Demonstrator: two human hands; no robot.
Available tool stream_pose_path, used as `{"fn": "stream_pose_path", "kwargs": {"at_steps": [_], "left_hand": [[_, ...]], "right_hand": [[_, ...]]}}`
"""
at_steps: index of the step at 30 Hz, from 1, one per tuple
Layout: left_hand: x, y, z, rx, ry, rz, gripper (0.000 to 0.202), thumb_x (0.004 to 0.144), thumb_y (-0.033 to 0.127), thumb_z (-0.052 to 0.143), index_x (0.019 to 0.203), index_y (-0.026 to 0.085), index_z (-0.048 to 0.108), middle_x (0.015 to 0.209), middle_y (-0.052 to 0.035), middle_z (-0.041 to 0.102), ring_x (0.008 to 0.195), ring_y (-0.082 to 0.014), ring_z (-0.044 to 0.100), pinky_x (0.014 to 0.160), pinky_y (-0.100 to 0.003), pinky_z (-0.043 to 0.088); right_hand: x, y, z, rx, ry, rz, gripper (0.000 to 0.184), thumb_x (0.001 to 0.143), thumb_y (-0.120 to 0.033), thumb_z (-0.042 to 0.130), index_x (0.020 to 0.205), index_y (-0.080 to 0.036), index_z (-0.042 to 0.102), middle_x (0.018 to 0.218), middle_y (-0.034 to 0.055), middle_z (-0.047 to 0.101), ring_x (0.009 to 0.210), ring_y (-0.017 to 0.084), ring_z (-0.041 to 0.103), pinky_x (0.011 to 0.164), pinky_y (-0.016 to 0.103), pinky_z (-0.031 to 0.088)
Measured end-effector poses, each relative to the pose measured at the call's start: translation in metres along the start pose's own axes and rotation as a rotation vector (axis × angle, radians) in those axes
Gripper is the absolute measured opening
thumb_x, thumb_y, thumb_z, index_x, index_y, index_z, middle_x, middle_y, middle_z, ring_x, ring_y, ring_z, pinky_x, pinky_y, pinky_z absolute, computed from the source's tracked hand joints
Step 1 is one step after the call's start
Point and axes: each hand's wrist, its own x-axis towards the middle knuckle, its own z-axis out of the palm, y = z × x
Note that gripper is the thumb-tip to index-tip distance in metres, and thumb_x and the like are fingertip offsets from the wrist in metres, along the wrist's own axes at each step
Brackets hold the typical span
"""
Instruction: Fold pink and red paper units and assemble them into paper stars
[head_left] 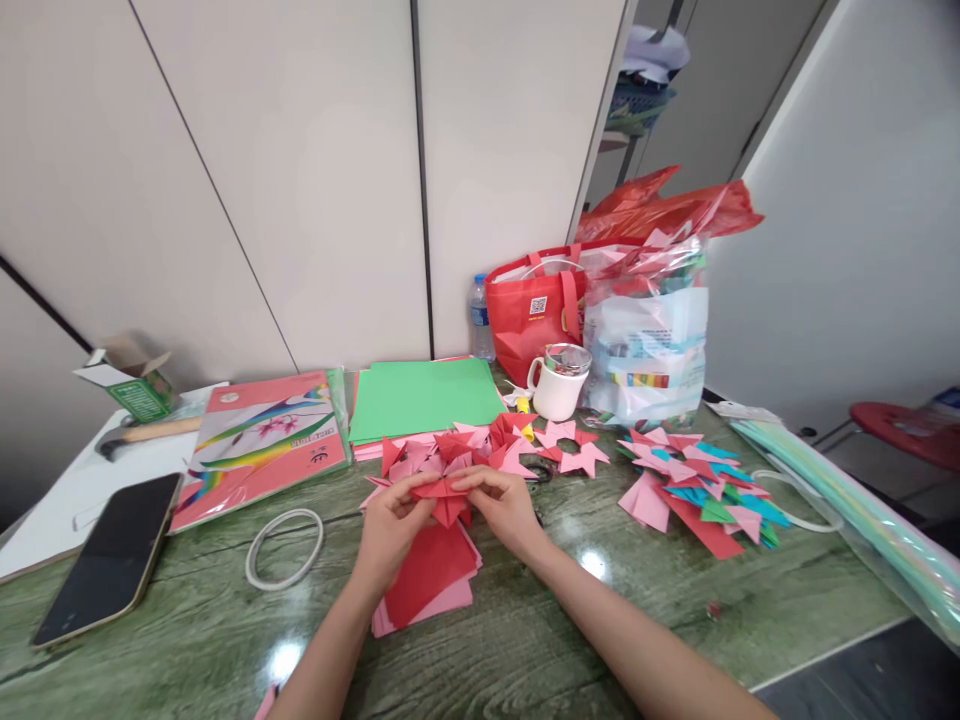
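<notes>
Between my two hands is a folded red paper piece (pixel 448 507), pointed at its lower end. My left hand (pixel 391 522) pinches its left side, and my right hand (pixel 501 508) pinches its right side with thumb and forefinger. Just below lies a stack of red and pink paper sheets (pixel 433 575). Behind my fingers sits a heap of pink and red folded paper pieces (pixel 420 455), partly hidden by the hands. A ring of pink and red folded pieces (pixel 584 460) lies to the right of the heap.
Left are a phone (pixel 112 555), a white ring (pixel 259 568), a paper pack (pixel 262 445) and a hammer (pixel 161 430). Green sheets (pixel 427 398), a white mug (pixel 559 388), a bottle (pixel 480 320) and a red bag (pixel 521 320) stand behind. More folded pieces (pixel 701 480) lie right.
</notes>
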Motion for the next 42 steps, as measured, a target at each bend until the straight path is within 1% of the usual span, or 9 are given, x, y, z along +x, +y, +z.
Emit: {"fn": "stream_pose_path", "kwargs": {"at_steps": [3, 8, 12, 15, 21, 29, 35, 39, 42], "left_hand": [[-0.0012, 0.0026, 0.0008, -0.028, -0.057, -0.036, 0.042, 0.058, 0.028, 0.076, 0.098, 0.016, 0.069, 0.081, -0.0074, 0.072, 0.071, -0.0195, 0.065, 0.064, -0.027, 0.051], [0.0003, 0.0016, 0.0012, -0.092, 0.032, -0.061, 0.047, 0.058, 0.034, 0.075, 0.101, 0.016, 0.067, 0.074, -0.0043, 0.070, 0.064, -0.0156, 0.062, 0.058, -0.024, 0.051], [0.0019, -0.0011, 0.0018, -0.132, 0.060, -0.046, 0.059, 0.056, 0.031, 0.077, 0.110, 0.015, 0.062, 0.058, 0.0030, 0.063, 0.053, -0.0103, 0.057, 0.055, -0.020, 0.048], [0.0021, -0.0031, 0.0021, -0.120, 0.086, -0.031, 0.051, 0.055, 0.030, 0.078, 0.102, 0.014, 0.065, 0.057, 0.0030, 0.064, 0.052, -0.0097, 0.057, 0.053, -0.019, 0.047], [0.0017, -0.0041, 0.0015, -0.034, 0.066, -0.069, 0.028, 0.054, 0.030, 0.078, 0.074, 0.013, 0.067, 0.066, -0.0023, 0.069, 0.055, -0.0152, 0.063, 0.055, -0.024, 0.051], [0.0005, -0.0021, 0.0011, -0.032, 0.045, -0.083, 0.023, 0.056, 0.030, 0.076, 0.069, 0.014, 0.065, 0.066, 0.0005, 0.065, 0.053, -0.0133, 0.062, 0.055, -0.023, 0.051], [-0.0016, -0.0039, 0.0043, -0.036, -0.118, -0.140, 0.025, 0.056, 0.032, 0.076, 0.068, 0.013, 0.066, 0.061, -0.0004, 0.063, 0.056, -0.0132, 0.057, 0.056, -0.027, 0.053], [-0.0018, -0.0042, 0.0042, -0.014, -0.095, -0.104, 0.022, 0.057, 0.032, 0.075, 0.065, 0.013, 0.067, 0.059, 0.0001, 0.063, 0.054, -0.0117, 0.056, 0.056, -0.023, 0.051], [-0.0008, -0.0038, 0.0023, -0.023, -0.082, -0.080, 0.020, 0.057, 0.031, 0.075, 0.062, 0.013, 0.067, 0.058, -0.0004, 0.064, 0.054, -0.0123, 0.057, 0.056, -0.023, 0.049]], "right_hand": [[0.0019, 0.0007, -0.0036, -0.067, 0.022, -0.034, 0.021, 0.069, -0.013, 0.054, 0.068, -0.022, 0.072, 0.083, 0.0033, 0.069, 0.082, 0.017, 0.063, 0.075, 0.029, 0.049], [0.0002, -0.0061, -0.0037, -0.158, -0.073, -0.057, 0.033, 0.073, -0.009, 0.043, 0.075, -0.022, 0.073, 0.092, 0.0043, 0.068, 0.092, 0.017, 0.061, 0.086, 0.031, 0.044], [-0.0019, -0.0072, -0.0003, -0.182, -0.101, -0.067, 0.021, 0.078, -0.017, 0.050, 0.080, -0.021, 0.071, 0.090, 0.0056, 0.066, 0.091, 0.018, 0.059, 0.082, 0.031, 0.046], [-0.0022, -0.0030, 0.0014, -0.167, -0.077, -0.044, 0.012, 0.073, -0.022, 0.061, 0.083, -0.020, 0.069, 0.084, 0.0050, 0.064, 0.081, 0.017, 0.060, 0.072, 0.029, 0.049], [-0.0023, -0.0024, 0.0016, -0.174, -0.038, -0.024, 0.012, 0.076, -0.025, 0.058, 0.083, -0.019, 0.065, 0.082, 0.0044, 0.063, 0.074, 0.016, 0.059, 0.063, 0.025, 0.048], [-0.0041, -0.0037, 0.0039, -0.151, -0.063, 0.031, 0.008, 0.078, -0.025, 0.054, 0.082, -0.019, 0.055, 0.076, 0.0002, 0.057, 0.062, 0.012, 0.054, 0.056, 0.023, 0.044], [-0.0038, -0.0052, 0.0029, -0.211, -0.021, 0.002, 0.008, 0.077, -0.026, 0.055, 0.080, -0.018, 0.058, 0.077, 0.0014, 0.060, 0.068, 0.013, 0.056, 0.060, 0.023, 0.045], [-0.0037, -0.0064, 0.0025, -0.222, -0.032, 0.014, 0.014, 0.078, -0.027, 0.054, 0.084, -0.018, 0.063, 0.081, 0.0030, 0.064, 0.071, 0.014, 0.058, 0.062, 0.024, 0.046], [-0.0047, -0.0053, 0.0031, -0.205, -0.064, 0.034, 0.019, 0.074, -0.027, 0.061, 0.089, -0.018, 0.064, 0.074, 0.0010, 0.060, 0.064, 0.012, 0.054, 0.054, 0.021, 0.043]]}}
